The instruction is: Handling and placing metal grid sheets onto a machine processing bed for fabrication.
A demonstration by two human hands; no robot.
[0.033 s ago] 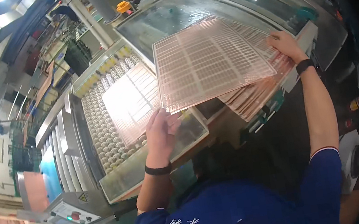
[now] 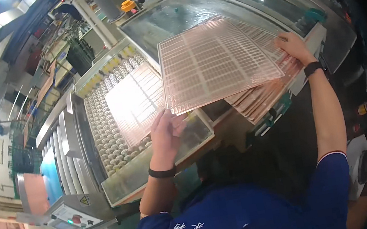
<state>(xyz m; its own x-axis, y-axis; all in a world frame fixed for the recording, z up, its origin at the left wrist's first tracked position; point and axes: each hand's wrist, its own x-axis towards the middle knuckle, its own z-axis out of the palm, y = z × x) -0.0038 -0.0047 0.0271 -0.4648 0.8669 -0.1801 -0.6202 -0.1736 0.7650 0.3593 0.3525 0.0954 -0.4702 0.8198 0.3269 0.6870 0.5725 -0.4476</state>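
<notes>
Hands (image 2: 166, 128) on copper panel (image 2: 213, 61) (gridded)

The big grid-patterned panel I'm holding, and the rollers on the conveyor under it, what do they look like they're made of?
The panel looks like a thin copper-clad sheet: pinkish-copper sheen and a fine grid of small cells, probably a circuit-board panel. The rollers look like pale plastic or rubber wheels in rows, matte off-white; the view is too small to tell which.
</notes>
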